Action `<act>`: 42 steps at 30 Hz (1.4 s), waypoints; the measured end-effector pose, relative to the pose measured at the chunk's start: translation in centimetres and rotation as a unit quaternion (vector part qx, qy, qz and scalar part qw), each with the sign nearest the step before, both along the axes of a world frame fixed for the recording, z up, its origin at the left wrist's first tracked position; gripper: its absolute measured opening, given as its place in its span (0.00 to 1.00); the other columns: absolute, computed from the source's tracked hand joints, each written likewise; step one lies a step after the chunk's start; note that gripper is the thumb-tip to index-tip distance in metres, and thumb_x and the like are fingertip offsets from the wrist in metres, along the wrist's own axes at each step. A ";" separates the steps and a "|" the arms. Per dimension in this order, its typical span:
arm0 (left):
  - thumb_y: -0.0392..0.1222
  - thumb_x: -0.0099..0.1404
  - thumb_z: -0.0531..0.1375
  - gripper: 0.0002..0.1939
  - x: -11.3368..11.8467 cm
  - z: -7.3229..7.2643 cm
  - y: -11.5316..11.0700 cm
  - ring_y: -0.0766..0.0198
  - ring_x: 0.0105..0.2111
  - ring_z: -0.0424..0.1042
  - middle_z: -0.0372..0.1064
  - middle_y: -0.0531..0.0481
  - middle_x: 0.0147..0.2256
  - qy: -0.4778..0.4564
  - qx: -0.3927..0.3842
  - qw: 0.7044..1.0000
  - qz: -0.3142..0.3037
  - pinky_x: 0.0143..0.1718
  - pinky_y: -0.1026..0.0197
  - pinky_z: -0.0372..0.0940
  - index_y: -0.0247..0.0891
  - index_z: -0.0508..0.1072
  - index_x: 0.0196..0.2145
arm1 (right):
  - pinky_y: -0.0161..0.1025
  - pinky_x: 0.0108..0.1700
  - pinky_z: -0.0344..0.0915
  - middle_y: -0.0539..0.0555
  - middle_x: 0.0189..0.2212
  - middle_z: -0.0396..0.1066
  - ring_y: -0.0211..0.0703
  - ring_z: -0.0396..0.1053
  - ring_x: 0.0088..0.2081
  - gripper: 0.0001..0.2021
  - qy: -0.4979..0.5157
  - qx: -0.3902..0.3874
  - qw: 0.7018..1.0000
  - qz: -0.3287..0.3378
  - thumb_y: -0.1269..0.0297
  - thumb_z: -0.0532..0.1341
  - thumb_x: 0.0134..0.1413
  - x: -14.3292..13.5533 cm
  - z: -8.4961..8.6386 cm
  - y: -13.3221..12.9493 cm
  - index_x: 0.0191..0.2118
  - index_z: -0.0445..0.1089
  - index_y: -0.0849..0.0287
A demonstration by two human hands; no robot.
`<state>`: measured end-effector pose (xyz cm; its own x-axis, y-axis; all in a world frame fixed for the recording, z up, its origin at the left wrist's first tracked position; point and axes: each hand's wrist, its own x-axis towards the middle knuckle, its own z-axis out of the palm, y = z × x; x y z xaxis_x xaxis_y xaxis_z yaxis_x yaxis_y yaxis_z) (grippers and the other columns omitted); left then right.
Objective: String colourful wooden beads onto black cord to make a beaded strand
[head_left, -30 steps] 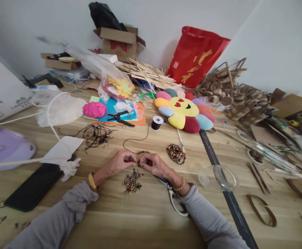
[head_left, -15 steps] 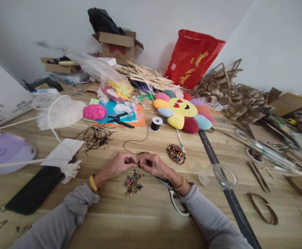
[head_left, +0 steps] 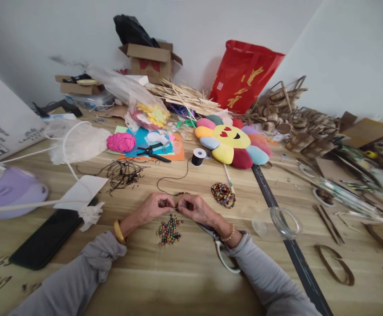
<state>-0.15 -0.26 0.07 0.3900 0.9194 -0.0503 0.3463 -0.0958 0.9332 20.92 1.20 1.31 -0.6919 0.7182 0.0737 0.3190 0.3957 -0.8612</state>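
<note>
My left hand (head_left: 155, 206) and my right hand (head_left: 194, 208) meet fingertip to fingertip over the table, both in a pinch. Between them is the end of a thin black cord (head_left: 167, 178), which runs back to a white-ended spool (head_left: 198, 157). A short row of strung beads (head_left: 182, 193) shows on the cord just behind the fingers. Whether a loose bead is in the fingertips is too small to make out. Right below the hands lies a pile of small multicoloured beads (head_left: 169, 230). Scissors (head_left: 223, 256) with white handles lie partly under my right wrist.
A coiled bead string (head_left: 223, 195) lies right of the hands. Tangled black cord (head_left: 124, 174), black pliers (head_left: 153, 152) and pink yarn (head_left: 121, 142) lie behind on the left. A flower cushion (head_left: 231, 137) sits at the back, a phone (head_left: 44, 239) front left, a tape roll (head_left: 285, 222) right.
The view has shifted very slightly. Both hands keep their pinch at nearly the same spot, and the beads and spool stay put.
</note>
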 end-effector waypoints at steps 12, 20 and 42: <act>0.41 0.53 0.63 0.09 0.0 -0.2 0.0 0.66 0.24 0.68 0.73 0.48 0.26 -0.007 -0.013 1.000 0.003 0.28 0.65 0.63 0.31 0.75 0.29 | 0.29 0.27 0.54 0.47 0.24 0.62 0.33 0.57 0.25 0.05 0.001 0.010 1.000 0.010 0.67 0.58 0.57 0.0 -0.2 0.0 0.30 0.66 0.61; 0.41 0.53 0.63 0.08 0.2 0.0 0.0 0.66 0.24 0.68 0.73 0.49 0.25 -0.017 -0.013 1.000 0.006 0.28 0.65 0.63 0.32 0.76 0.28 | 0.30 0.29 0.54 0.47 0.24 0.62 0.33 0.57 0.26 0.05 0.003 0.038 0.999 0.011 0.68 0.58 0.57 -0.1 -0.2 0.0 0.31 0.66 0.61; 0.43 0.55 0.65 0.10 0.1 0.6 -0.1 0.64 0.26 0.70 0.74 0.48 0.25 -0.066 -0.017 0.998 -0.003 0.30 0.64 0.64 0.31 0.75 0.26 | 0.31 0.29 0.57 0.48 0.25 0.66 0.33 0.60 0.25 0.09 0.064 -0.018 0.998 -0.005 0.60 0.63 0.55 0.1 -0.3 -0.1 0.35 0.69 0.62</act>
<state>-0.02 -0.31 0.65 0.4000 0.9161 -0.0299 0.2200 -0.0643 0.9734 21.02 1.10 1.01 -0.6712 0.7287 0.1360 0.2088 0.3619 -0.9085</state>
